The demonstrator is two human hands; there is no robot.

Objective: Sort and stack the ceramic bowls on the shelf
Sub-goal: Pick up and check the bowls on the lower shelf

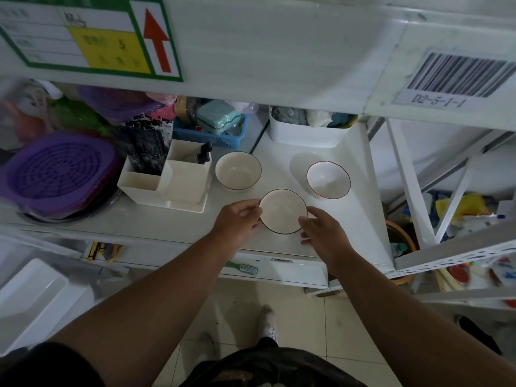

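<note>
Three white ceramic bowls stand apart on the white shelf point(279, 146). A dark-rimmed bowl point(282, 210) is nearest the front edge. My left hand point(237, 219) grips its left rim with curled fingers, and my right hand point(321, 230) holds its right side. Behind it to the left sits a round red-rimmed bowl point(238, 170). To the right rests a wavy red-rimmed bowl point(328, 179). Neither of those two is touched.
A cream divided organizer point(167, 180) stands left of the bowls, with purple strainers point(58, 171) beyond it. A blue basket point(212, 132) and a white bin point(310, 132) line the back. The upper shelf beam point(251, 51) overhangs. A white upright post point(410, 174) borders the right.
</note>
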